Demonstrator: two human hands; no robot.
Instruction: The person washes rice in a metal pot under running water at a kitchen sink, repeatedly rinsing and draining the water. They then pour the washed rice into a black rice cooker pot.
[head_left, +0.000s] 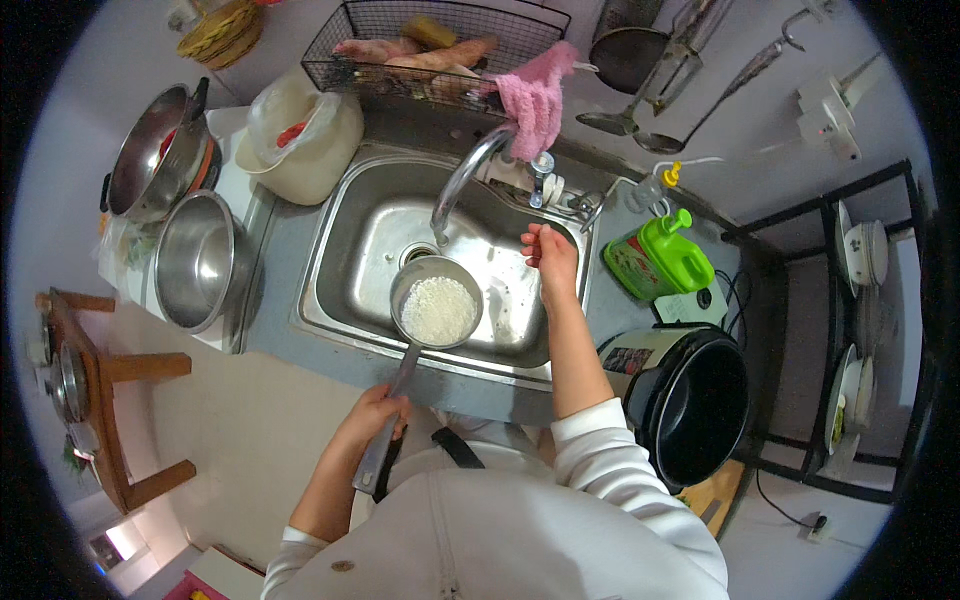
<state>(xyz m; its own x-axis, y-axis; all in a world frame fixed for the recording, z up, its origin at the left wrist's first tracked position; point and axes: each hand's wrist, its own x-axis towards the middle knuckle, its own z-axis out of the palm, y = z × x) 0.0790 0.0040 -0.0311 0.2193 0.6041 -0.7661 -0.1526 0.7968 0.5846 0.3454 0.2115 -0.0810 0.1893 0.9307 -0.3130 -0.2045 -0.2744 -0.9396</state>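
My left hand (381, 414) grips the long handle of a small metal saucepan (398, 300), held over the front of a stainless steel sink (352, 285). White grains that look like rice (439, 311) lie in the pan. Above and behind the pan curves a chrome faucet (474, 169), its spout near the drain (420, 251). My right hand (551, 251) is raised over the right side of the basin with the fingers partly curled. It touches neither the pan nor the faucet, and nothing shows in it.
On the right stand a green plastic jug (660, 259) and an open rice cooker (701, 409). To the left are a steel bowl (199, 262), a steel pot (157, 150) and a bag-lined bin (315, 161). A wire basket (435, 71) holding root vegetables and a pink cloth (534, 97) sit behind.
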